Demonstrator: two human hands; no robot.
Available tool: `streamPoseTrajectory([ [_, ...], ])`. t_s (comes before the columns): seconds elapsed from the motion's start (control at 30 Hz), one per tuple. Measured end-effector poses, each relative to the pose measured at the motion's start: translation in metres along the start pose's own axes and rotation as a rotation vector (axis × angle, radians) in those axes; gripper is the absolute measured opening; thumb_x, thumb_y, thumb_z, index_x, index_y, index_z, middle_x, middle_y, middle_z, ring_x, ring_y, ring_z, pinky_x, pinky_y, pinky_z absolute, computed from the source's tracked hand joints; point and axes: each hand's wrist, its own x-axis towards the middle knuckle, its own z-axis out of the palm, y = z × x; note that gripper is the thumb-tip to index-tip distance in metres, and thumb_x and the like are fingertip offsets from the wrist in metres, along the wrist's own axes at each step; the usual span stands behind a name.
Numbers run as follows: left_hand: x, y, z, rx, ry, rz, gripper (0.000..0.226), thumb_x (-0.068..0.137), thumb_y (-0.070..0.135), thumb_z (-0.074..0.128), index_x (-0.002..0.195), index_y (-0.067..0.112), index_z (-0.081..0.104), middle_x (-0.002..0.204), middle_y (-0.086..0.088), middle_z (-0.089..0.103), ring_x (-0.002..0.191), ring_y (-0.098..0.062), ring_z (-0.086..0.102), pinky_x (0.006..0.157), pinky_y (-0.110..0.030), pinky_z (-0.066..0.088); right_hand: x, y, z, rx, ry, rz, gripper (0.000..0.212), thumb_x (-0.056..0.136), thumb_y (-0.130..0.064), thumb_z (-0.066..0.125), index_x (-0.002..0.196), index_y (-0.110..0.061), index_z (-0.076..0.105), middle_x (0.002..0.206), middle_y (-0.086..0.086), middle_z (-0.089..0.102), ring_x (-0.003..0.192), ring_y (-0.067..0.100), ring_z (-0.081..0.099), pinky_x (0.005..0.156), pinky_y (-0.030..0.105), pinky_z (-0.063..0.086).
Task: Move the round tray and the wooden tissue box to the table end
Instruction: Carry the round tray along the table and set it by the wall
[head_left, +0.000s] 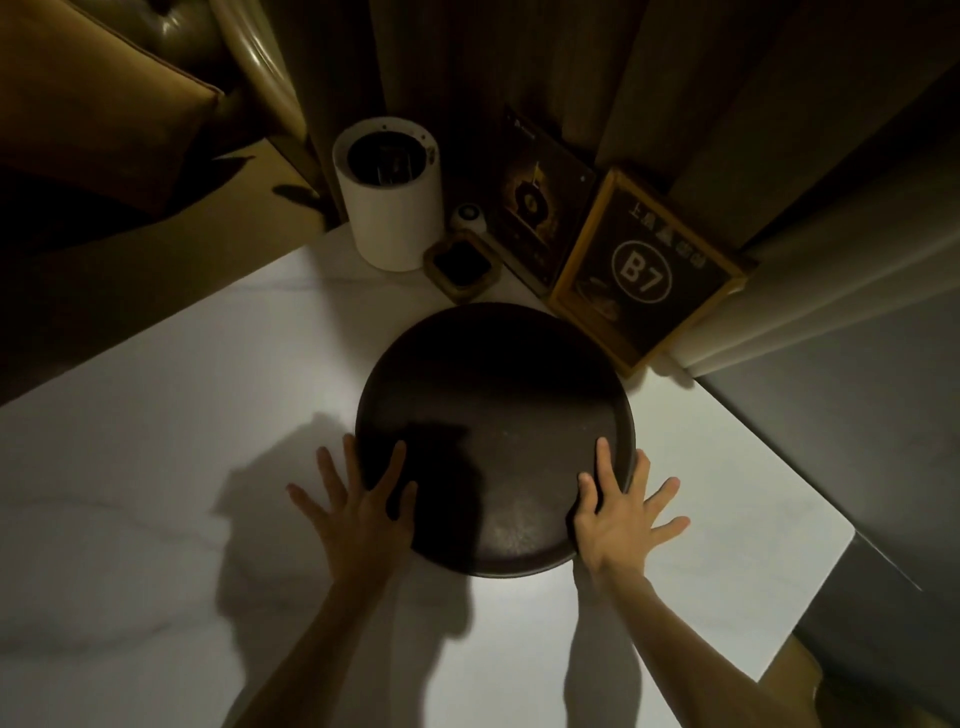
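The round tray (496, 415), dark brown and bare inside, lies flat on the white table (156, 493) close to its far end. My left hand (363, 509) rests on the tray's near-left rim, fingers spread, thumb and forefinger over the inside. My right hand (618, 514) lies the same way on the near-right rim, fingers splayed. Neither hand curls around the rim. A small wooden box (460, 265) with a dark opening on top sits just beyond the tray; whether it is the tissue box I cannot tell.
At the far end stand a white cylinder (387, 208), a small white round device (469, 214), a dark menu card (540, 208) and a wood-framed "B7" sign (644, 275), all against a curtain. A sofa is at the upper left. The table's right edge runs diagonally.
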Motion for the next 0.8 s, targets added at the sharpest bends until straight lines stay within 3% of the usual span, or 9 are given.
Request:
streamPoseTrajectory([
  [0.17,0.002,0.001,-0.003,-0.020,0.012,0.009,0.055,0.090,0.062,0.020,0.145,0.053,0.019,0.163,-0.010,0.011,0.149,-0.041,-0.004,0.110,-0.074,-0.004,0.004,-0.002,0.001,-0.025,0.001,0.005,0.056,0.096,-0.059,0.020,0.149,-0.054,0.005,0.165,-0.001,0.002,0.150,0.040,-0.010,0.113,0.070,-0.007],
  [0.43,0.000,-0.001,-0.005,-0.013,0.045,0.047,0.054,0.091,0.063,0.020,0.144,0.051,0.022,0.163,-0.013,0.012,0.149,-0.043,-0.001,0.110,-0.075,0.000,0.006,0.003,0.002,-0.065,-0.028,-0.019,0.056,0.096,-0.060,0.016,0.149,-0.054,-0.002,0.165,-0.001,0.000,0.149,0.043,-0.009,0.111,0.071,-0.004],
  [0.57,-0.006,-0.003,0.000,-0.007,0.066,0.053,0.052,0.096,0.059,0.028,0.146,0.044,0.029,0.159,-0.017,0.025,0.148,-0.043,0.013,0.109,-0.076,0.007,0.004,0.005,-0.003,-0.069,-0.052,-0.046,0.055,0.096,-0.061,0.017,0.149,-0.055,0.002,0.164,-0.001,0.001,0.148,0.045,-0.008,0.111,0.074,-0.001],
  [0.63,-0.006,-0.002,-0.010,-0.048,0.039,0.026,0.059,0.095,0.063,0.024,0.149,0.047,0.006,0.161,-0.013,0.017,0.149,-0.040,0.011,0.111,-0.075,0.002,0.006,0.008,-0.013,-0.073,-0.091,-0.069,0.055,0.096,-0.061,0.022,0.149,-0.054,0.007,0.163,-0.001,0.005,0.147,0.047,-0.003,0.110,0.075,0.006],
  [0.7,-0.004,-0.008,-0.027,-0.253,-0.082,0.009,0.069,0.091,0.070,0.022,0.141,0.052,-0.023,0.164,-0.003,0.003,0.151,-0.030,0.000,0.112,-0.060,-0.015,0.008,0.016,-0.025,-0.062,-0.139,-0.126,0.058,0.095,-0.062,0.028,0.149,-0.053,0.009,0.162,0.000,0.012,0.145,0.046,0.008,0.109,0.072,0.015],
  [0.73,-0.007,-0.016,-0.037,-0.391,-0.153,-0.009,0.071,0.089,0.071,0.022,0.137,0.055,-0.027,0.164,0.001,0.000,0.151,-0.027,-0.003,0.113,-0.054,-0.017,0.006,0.022,-0.032,-0.052,-0.152,-0.169,0.061,0.094,-0.062,0.032,0.149,-0.052,0.009,0.160,0.001,0.017,0.143,0.044,0.017,0.108,0.069,0.022],
  [0.8,-0.032,-0.041,-0.061,-0.577,-0.275,-0.022,0.070,0.088,0.070,0.027,0.139,0.059,-0.019,0.164,0.007,0.003,0.151,-0.026,0.002,0.119,-0.053,-0.006,-0.015,0.034,-0.044,-0.006,-0.177,-0.245,0.064,0.094,-0.058,0.039,0.151,-0.045,0.013,0.150,0.006,0.031,0.129,0.038,0.039,0.103,0.058,0.040],
])
